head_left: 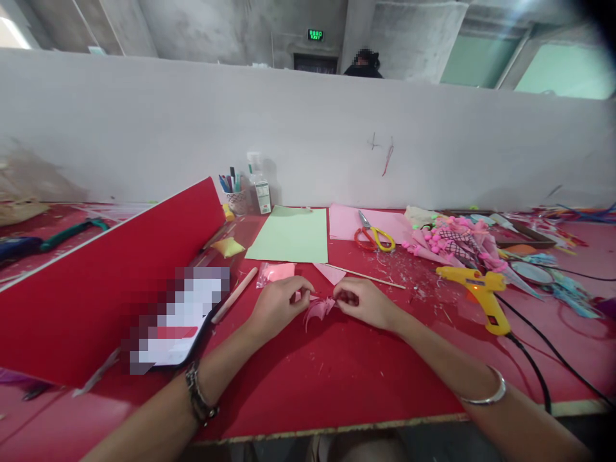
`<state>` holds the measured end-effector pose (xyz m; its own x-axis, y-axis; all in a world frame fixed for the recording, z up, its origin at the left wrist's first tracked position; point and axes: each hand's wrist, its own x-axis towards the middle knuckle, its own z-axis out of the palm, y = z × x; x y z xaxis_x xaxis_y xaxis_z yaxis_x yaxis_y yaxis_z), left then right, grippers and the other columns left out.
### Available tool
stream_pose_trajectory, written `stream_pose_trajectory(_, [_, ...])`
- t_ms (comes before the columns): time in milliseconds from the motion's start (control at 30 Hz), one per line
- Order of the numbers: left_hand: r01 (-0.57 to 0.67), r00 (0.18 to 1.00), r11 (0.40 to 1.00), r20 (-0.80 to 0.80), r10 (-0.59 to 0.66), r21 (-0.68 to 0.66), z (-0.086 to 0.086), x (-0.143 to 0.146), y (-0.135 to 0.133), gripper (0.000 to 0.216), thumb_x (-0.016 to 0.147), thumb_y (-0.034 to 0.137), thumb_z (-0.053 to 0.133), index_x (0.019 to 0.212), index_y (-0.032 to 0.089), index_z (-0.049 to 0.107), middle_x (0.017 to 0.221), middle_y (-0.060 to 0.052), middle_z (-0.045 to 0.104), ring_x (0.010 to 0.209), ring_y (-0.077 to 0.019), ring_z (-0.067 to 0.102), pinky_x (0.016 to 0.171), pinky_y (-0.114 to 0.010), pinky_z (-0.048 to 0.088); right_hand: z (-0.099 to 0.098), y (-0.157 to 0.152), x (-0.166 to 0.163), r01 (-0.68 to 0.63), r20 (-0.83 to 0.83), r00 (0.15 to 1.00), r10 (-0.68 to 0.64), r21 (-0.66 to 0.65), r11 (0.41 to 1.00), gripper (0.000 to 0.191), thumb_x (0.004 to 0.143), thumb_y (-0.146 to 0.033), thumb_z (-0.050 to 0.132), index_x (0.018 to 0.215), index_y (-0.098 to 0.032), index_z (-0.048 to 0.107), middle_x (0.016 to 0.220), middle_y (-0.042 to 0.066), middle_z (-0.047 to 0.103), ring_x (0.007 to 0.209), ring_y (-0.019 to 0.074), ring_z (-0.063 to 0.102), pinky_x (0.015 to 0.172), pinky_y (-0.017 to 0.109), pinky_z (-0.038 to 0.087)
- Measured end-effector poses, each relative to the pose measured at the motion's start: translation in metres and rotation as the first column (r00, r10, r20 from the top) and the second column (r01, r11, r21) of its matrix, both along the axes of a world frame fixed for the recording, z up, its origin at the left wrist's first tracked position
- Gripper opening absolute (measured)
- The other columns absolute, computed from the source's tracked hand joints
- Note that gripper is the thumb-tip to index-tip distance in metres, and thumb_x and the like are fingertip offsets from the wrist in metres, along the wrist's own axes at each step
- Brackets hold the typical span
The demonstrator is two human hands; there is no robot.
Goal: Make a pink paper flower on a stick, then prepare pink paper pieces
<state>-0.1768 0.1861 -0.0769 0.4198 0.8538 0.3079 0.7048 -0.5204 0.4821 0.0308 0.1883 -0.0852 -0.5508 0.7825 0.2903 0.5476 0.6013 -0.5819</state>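
Low over the red table, a pink fringed paper strip (319, 309) hangs between my two hands, its cut ends curling down. My left hand (283, 301) pinches its left end between thumb and fingers. At the other end, the curled fingers of my right hand (366, 301) close on the strip. Just beyond my hands lie a pink paper piece (331, 273) and a thin wooden stick (370, 276). A clear bag of pink material (276, 272) rests behind my left hand, partly covered by it.
Left stand a red board (120, 276), a phone (187, 321) and a rolling stick (235, 295). Green paper (293, 236) and scissors (373, 234) lie behind. A yellow glue gun (476, 289) with a cord and pink paper flowers (457, 240) are on the right.
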Motion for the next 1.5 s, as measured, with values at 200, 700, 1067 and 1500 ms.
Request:
stream_pose_trajectory(200, [0.010, 0.999, 1.000, 0.039, -0.009, -0.024, -0.001, 0.000, 0.000, 0.010, 0.077, 0.022, 0.043, 0.076, 0.019, 0.053, 0.068, 0.003, 0.058, 0.056, -0.0088, 0.048, 0.053, -0.020, 0.034, 0.003, -0.002, 0.001, -0.012, 0.004, 1.000, 0.012, 0.004, 1.000, 0.011, 0.069, -0.009, 0.049, 0.074, -0.017, 0.053, 0.066, -0.002, 0.049, 0.056, 0.0087, 0.043, 0.053, 0.019, 0.034])
stream_pose_trajectory(700, [0.343, 0.939, 0.934, 0.029, -0.341, -0.100, 0.003, 0.004, -0.006, 0.029, 0.075, 0.023, 0.048, 0.104, 0.021, 0.046, 0.098, -0.004, 0.053, 0.085, -0.0154, 0.051, 0.075, -0.029, 0.042, 0.008, -0.005, 0.001, -0.058, -0.079, 0.995, 0.062, 0.061, 0.996, 0.015, 0.070, -0.006, 0.046, 0.077, -0.018, 0.053, 0.075, 0.001, 0.052, 0.066, 0.0110, 0.047, 0.062, 0.022, 0.038])
stream_pose_trajectory(1067, [0.268, 0.962, 0.962, 0.075, -0.264, -0.046, -0.001, 0.003, -0.001, 0.010, 0.077, 0.013, 0.043, 0.079, 0.020, 0.050, 0.080, 0.000, 0.053, 0.071, -0.0107, 0.050, 0.064, -0.023, 0.041, 0.004, 0.000, 0.002, 0.055, -0.180, 0.982, -0.049, 0.029, 0.998, 0.016, 0.069, -0.007, 0.044, 0.077, -0.018, 0.053, 0.079, 0.002, 0.057, 0.068, 0.0115, 0.052, 0.063, 0.023, 0.041])
stream_pose_trajectory(1500, [0.086, 0.983, 0.975, 0.140, -0.117, 0.206, 0.007, -0.003, -0.002, 0.010, 0.080, 0.014, 0.043, 0.079, 0.020, 0.051, 0.083, 0.000, 0.054, 0.081, -0.0128, 0.049, 0.072, -0.025, 0.039, -0.006, 0.012, 0.014, 0.417, -0.153, 0.898, -0.414, -0.010, 0.909, 0.012, 0.071, -0.024, 0.050, 0.076, -0.017, 0.058, 0.067, 0.001, 0.061, 0.051, 0.0108, 0.050, 0.050, 0.021, 0.038])
